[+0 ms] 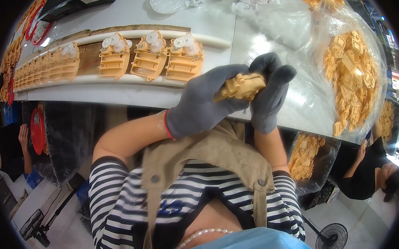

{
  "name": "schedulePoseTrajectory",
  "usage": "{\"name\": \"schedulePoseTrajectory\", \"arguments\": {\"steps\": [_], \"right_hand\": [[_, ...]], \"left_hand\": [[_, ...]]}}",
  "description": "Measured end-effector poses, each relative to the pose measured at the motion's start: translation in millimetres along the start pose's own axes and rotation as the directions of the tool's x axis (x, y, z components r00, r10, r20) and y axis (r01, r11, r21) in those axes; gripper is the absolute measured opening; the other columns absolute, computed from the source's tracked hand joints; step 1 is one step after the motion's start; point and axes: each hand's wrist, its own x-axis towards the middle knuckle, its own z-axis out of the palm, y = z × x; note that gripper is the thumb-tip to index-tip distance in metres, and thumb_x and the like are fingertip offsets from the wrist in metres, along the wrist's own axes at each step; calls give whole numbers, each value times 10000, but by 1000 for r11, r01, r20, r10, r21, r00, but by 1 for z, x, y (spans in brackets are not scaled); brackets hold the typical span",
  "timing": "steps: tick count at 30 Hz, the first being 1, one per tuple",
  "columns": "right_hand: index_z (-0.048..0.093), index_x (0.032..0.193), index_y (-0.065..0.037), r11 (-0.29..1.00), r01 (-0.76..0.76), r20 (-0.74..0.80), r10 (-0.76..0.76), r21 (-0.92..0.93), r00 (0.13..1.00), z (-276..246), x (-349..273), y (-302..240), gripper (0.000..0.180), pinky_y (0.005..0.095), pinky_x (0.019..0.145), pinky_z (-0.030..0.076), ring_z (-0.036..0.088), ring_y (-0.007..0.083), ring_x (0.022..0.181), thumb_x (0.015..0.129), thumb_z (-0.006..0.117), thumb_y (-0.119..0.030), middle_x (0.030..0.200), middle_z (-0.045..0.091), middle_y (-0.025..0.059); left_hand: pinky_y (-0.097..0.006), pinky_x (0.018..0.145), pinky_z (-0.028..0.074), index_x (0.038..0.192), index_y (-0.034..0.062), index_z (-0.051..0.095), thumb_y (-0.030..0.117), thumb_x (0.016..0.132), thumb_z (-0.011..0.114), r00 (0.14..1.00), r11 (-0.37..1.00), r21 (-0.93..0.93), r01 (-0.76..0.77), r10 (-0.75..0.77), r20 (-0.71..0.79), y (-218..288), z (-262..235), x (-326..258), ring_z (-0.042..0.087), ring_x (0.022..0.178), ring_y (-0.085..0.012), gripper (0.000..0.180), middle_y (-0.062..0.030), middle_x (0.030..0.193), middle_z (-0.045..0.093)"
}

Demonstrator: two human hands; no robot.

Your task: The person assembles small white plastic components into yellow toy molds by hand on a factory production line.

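Observation:
Both of my hands wear grey gloves and meet above the table's near edge. My left hand [202, 97] is wrapped round a yellow-orange plastic housing [242, 87]. From the other side, my right hand [272, 90] closes on the same housing with its fingers at the far end. Part of the piece is hidden behind the gloves. Left of my hands, a row of similar housings [184, 63] stands on a brown strip between white rails [120, 79]. Several nearer ones carry clear and white round gears [154, 40].
A plastic bag [318, 54] with a heap of loose yellow-orange housings [352, 74] lies at the right. At the back are a clear dish [166, 2], small white parts [194, 1] and a black bin [81, 3]. A co-worker [364, 171] is at the right; a fan [331, 239] stands behind.

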Motion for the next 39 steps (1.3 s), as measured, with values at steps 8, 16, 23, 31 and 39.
{"name": "schedulePoseTrajectory", "arguments": {"steps": [8,16,23,31,39], "right_hand": [[487,666,-65,1000,18,-56,-19,-21,998,12,12,0,724,252,554,307,383,91,578,969,252,-678,618,443,-7],[646,937,6,542,-634,636,218,552,740,-29,67,29,858,349,813,478,568,224,808,893,290,-772,841,611,111],[439,1313,29,336,-442,446,69,832,892,-5,23,36,829,417,1030,400,525,280,1125,908,422,-694,1196,538,148],[593,1188,-43,920,390,282,-368,-24,886,-13,-12,29,658,319,789,510,613,220,935,626,871,-244,1098,580,119],[623,1125,-53,828,561,272,-541,6,795,-20,-9,26,551,323,664,508,636,256,765,645,826,-232,921,625,117]], "left_hand": [[-305,798,543,1266,-2,526,53,813,752,963,944,213,-252,267,-45,-5,5,12,671,937,-210,509,-155,1084,653],[-297,908,481,1323,18,480,36,849,694,973,941,-250,227,-231,14,-10,-16,16,581,1048,-171,520,-115,1162,593],[-313,1012,424,1465,48,300,-77,853,590,942,637,-710,300,-316,114,-9,-26,13,495,1171,-180,689,-87,1303,473],[-299,931,478,1190,38,539,59,833,708,984,903,-393,173,-139,114,-13,-31,9,571,1063,-157,396,-71,1150,589],[-304,909,496,1151,25,584,84,867,700,989,797,-586,145,-109,96,-14,-22,5,583,1051,-164,312,-95,1149,607]]}}
